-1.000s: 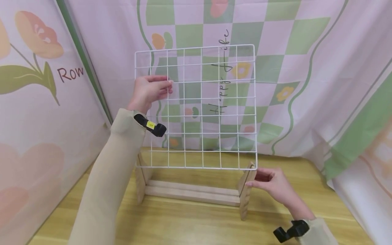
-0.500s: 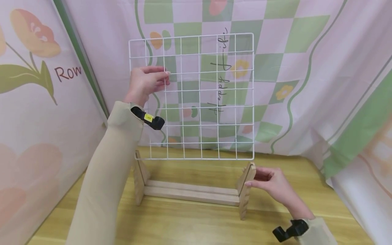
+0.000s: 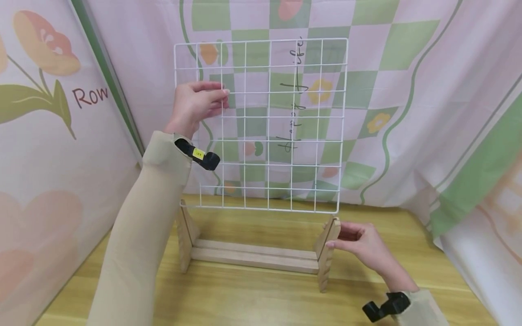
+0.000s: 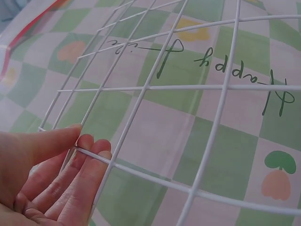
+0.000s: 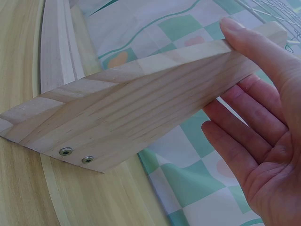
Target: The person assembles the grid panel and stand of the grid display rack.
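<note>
On the left we saw the left hand [image 3: 200, 102] pinching the white wire grid [image 3: 269, 117] near its left side, thumb and fingertips nearly together; the grid had risen over the past second — so, we judged, it was not seated in the wooden stand [image 3: 254, 259]. From that hand it stretched rightward, its lower corners close to the stand's upright tops — touching or not, we couldn't tell. Toward the right edge of the worktop [image 3: 261, 299], the right hand [image 3: 364, 244], partly open, held the right upright [image 3: 324, 267] between thumb and fingers.
</note>
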A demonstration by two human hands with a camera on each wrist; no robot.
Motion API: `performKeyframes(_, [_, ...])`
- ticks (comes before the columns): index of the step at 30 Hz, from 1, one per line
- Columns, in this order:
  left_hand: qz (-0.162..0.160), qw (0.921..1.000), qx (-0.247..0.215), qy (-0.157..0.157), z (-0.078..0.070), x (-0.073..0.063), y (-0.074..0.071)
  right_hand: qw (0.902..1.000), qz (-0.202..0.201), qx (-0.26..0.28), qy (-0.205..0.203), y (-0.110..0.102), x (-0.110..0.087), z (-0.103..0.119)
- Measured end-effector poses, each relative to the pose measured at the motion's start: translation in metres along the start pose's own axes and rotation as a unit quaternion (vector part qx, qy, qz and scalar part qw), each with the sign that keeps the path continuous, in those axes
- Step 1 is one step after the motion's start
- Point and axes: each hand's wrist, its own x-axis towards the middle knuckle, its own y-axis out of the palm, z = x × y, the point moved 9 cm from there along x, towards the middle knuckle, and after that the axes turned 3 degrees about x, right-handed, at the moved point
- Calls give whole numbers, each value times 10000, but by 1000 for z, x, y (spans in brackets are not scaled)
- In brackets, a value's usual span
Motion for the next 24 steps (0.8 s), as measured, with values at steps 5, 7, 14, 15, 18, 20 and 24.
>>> performKeyframes(5, [-11,10000,-27,16,-2,1,-1,10000,20,6,21,1,0,0])
performKeyframes(7, [-16,10000,-15,17,-1,1,-1,10000,26,3,-2,1,0,0])
performKeyframes(14, [-9,10000,31,-20,1,1,-1,10000,47,83,-29,1,1,-1])
performKeyframes(15, [-3,10000,41,-14,1,1,-1,9999,51,92,-32,1,1,-1])
performKeyframes(18, [39,10000,9,23,1,0,-1,9999,46,86,-56,1,1,-1])
performKeyframes(20, [73,10000,-27,48,0,0,-1,9999,41,68,-66,0,1,0])
performKeyframes(24, [109,9999,-70,65,-1,-1,-1,10000,38,44,-46,0,0,-1])
